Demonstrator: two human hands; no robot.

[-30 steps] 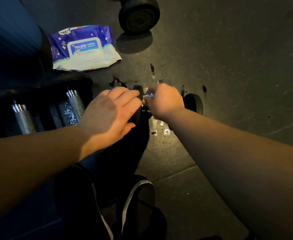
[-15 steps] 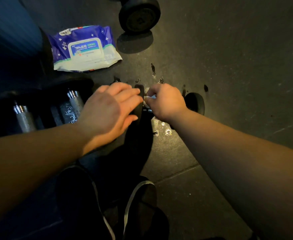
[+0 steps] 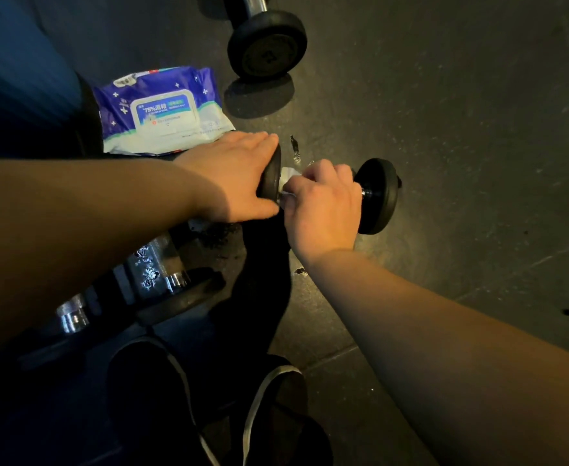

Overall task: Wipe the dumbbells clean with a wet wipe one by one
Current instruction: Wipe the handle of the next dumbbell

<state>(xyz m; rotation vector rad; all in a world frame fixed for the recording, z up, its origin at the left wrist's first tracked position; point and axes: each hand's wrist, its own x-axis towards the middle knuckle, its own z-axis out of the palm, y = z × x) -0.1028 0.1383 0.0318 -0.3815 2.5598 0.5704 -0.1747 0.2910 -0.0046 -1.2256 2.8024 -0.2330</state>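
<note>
While the small dumbbell lies on its side on the dark floor, near the middle of the visible floor, its handle is being wiped. The left hand is laid flat over the near weight head, fingers straight and pressed along its rim, evidently so that the round heads cannot roll as the cloth is worked. The right hand is curled round the handle, and a white wet wipe is pinched between palm and bar; only a crumpled corner shows beside the knuckles. The far head is left bare, so it is judged not yet cleaned in this pass.

The wipe packet is kept just behind the left hand, toward the far left of the floor, presumably within reach for a fresh sheet. A larger dumbbell stands well apart toward the far edge. More dumbbells are racked near the left edge, chrome handles wet.
</note>
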